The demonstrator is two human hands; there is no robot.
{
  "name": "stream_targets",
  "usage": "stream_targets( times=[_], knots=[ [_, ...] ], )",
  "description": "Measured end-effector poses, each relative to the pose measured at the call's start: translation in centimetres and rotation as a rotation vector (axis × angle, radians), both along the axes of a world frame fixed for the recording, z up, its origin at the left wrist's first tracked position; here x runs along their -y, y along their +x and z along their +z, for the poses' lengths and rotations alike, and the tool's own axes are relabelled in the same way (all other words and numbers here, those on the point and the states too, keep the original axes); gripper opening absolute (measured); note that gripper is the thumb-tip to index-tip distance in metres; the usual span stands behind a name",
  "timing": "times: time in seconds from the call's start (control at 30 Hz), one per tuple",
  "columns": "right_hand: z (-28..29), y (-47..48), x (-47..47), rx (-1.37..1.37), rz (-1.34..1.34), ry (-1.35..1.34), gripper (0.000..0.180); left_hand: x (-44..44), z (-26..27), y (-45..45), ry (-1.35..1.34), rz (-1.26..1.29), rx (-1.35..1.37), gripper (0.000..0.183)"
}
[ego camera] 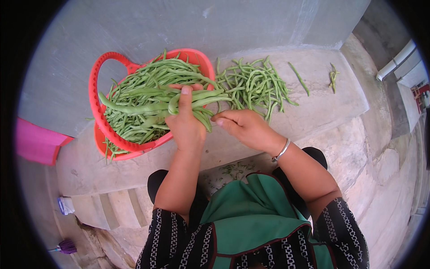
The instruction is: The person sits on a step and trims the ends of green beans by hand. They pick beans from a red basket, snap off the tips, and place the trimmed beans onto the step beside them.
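Note:
My left hand (188, 124) grips a bunch of green beans (141, 107) above the right side of a red plastic basket (200, 57), thumb on top. The bean ends in the bunch point right, towards my other hand. My right hand (247, 129), with a silver bangle (283, 150) on its wrist, has thumb and index finger pinched together close to those ends. No bean can be made out between its fingertips. Many more green beans (158, 74) fill the basket, whose handle (95, 87) leans over its left side. A loose pile of beans (255, 80) lies right of the basket.
Basket and pile rest on a concrete ledge (322, 111) against a grey wall (235, 23). One bean (298, 78) and a small yellowish cluster (333, 78) lie farther right. Green scraps (235, 170) dot the floor below. Concrete steps (111, 206) and a purple mop head (68, 246) are lower left.

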State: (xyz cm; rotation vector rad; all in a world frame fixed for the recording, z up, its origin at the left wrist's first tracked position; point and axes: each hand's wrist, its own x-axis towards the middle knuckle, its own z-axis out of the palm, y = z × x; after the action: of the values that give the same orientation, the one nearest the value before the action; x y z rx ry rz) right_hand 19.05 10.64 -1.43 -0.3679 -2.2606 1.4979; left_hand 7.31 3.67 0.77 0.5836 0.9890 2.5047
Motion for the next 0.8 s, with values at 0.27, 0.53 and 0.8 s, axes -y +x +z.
stream_targets(
  times=[0.27,0.53,0.8],
  knots=[
    [0.7,0.1,0.3,0.041,-0.119,0.227,0.025,-0.2,-0.6,0.1,-0.037,0.007,0.006,0.012],
    [-0.7,-0.4,0.9,-0.089,-0.101,0.344,0.016,-0.3,-1.1,0.4,-0.085,-0.002,0.015,0.012],
    [-1.5,-0.7,1.0,-0.063,-0.112,0.296,0.012,-0.5,-1.3,-0.3,-0.048,0.001,0.141,0.013]
  ],
)
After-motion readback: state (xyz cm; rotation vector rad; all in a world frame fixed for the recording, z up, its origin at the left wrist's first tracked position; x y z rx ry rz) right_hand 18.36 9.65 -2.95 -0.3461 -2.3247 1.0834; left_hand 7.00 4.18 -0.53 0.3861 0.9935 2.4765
